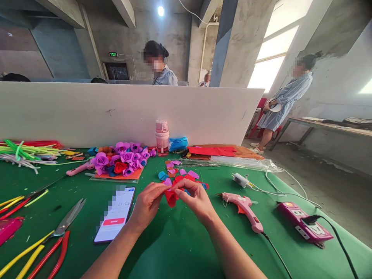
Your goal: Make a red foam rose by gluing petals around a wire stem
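Red petal piece [171,200] was pinched by the left hand [149,202] and right hand [195,198], seemingly unfinished; purple roses [127,156] looked complete, loose petals [193,174] unassembled.

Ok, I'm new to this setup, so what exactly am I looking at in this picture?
There's no machine here: a person works bare-handed, and this single view comes from a camera on their head, looking forward and down. The left hand and right hand pinch a curled red piece between them. On the green tabletop, a smartphone and scissors lie to the left; a pink glue gun and a power strip to the right. Farther back are artificial purple roses and a pink bottle.
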### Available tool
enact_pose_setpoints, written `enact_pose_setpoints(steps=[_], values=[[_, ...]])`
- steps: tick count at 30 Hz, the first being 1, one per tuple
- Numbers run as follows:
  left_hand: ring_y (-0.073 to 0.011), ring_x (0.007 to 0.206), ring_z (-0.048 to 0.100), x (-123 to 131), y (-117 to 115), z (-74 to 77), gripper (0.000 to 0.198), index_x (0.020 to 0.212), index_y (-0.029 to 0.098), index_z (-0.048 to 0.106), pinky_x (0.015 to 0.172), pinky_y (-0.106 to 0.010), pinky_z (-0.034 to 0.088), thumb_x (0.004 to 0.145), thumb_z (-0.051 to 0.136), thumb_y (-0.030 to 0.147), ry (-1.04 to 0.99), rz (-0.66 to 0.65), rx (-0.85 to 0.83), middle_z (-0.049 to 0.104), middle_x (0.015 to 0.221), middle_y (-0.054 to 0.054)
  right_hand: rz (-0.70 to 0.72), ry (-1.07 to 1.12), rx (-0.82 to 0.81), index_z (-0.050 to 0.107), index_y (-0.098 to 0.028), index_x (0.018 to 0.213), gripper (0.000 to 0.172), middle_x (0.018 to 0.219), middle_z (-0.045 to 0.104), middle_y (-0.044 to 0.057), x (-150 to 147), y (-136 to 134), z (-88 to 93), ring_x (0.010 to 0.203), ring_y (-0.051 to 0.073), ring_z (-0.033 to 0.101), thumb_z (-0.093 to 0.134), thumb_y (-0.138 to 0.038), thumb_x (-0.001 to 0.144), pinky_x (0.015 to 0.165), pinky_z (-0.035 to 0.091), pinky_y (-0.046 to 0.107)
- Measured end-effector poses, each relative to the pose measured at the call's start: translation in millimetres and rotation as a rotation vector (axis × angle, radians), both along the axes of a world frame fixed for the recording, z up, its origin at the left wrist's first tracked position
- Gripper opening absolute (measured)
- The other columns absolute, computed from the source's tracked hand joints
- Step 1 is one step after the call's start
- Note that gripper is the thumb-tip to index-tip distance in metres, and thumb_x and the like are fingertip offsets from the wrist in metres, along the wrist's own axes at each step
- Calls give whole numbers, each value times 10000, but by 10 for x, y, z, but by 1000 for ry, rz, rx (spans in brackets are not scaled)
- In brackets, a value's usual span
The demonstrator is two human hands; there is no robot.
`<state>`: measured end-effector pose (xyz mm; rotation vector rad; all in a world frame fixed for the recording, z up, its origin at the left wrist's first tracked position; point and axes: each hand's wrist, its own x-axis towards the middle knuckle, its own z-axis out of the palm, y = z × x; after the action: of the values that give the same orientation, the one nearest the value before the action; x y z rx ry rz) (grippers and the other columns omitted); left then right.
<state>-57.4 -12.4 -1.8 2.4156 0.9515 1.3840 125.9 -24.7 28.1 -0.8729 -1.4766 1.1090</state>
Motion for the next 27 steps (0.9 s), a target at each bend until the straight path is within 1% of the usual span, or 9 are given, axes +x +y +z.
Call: enact_pose_setpoints(steps=[6,10,12,15,17,19,22,25,27], values=[[-164,925,635,1,1,3,306,1126,235,648,785,-288,519,901,473,122,-5,-4,-8,708,1020,-61,18,-3,16,666,-198,706,189,711,662,27,7,1,-9,733,188,589,650,-364,794,757,433,330],[-157,908,637,9,-2,11,296,1108,237,662,788,-280,515,899,484,128,-7,-17,1,711,991,-56,62,29,-53,652,-182,695,244,690,654,19,8,7,-35,691,163,579,660,-408,788,721,426,299],[-162,937,634,17,-9,17,284,1088,243,677,804,-281,512,898,491,145,-18,-10,-18,699,1023,-64,107,82,-110,648,-179,687,275,656,641,14,3,16,-47,662,153,572,658,-435,787,696,429,283],[-179,955,629,24,-13,22,238,1026,241,708,799,-285,514,895,512,212,-102,52,-98,671,1049,-75,122,233,-167,684,-176,766,323,701,642,26,-6,47,-76,697,151,576,606,-485,819,706,441,271],[-179,918,635,19,1,12,208,972,226,722,778,-278,517,884,537,261,-197,106,-174,669,1006,-70,118,345,-194,705,-178,863,359,772,653,40,-14,71,-106,737,153,578,563,-508,843,726,449,270],[-179,882,643,9,28,-8,202,937,207,726,756,-272,520,871,559,299,-286,133,-247,677,974,-66,143,401,-230,715,-180,927,375,811,667,52,-29,82,-133,748,155,583,561,-511,844,736,456,276],[-182,862,651,0,66,-43,210,911,197,725,729,-266,526,858,575,334,-339,116,-306,689,962,-65,136,350,-234,734,-194,953,347,829,687,55,-66,64,-141,787,166,601,617,-489,812,776,457,291],[-170,841,642,7,69,-61,200,860,207,731,721,-256,520,856,576,332,-302,117,-277,690,933,-54,88,285,-204,747,-224,937,314,842,704,46,-107,29,-112,848,185,614,659,-481,778,807,452,306],[-161,826,632,17,53,-62,192,847,214,735,716,-250,513,859,571,313,-258,123,-238,687,922,-48,89,280,-212,752,-223,905,306,828,709,43,-125,16,-93,833,185,617,686,-479,751,787,454,305]])
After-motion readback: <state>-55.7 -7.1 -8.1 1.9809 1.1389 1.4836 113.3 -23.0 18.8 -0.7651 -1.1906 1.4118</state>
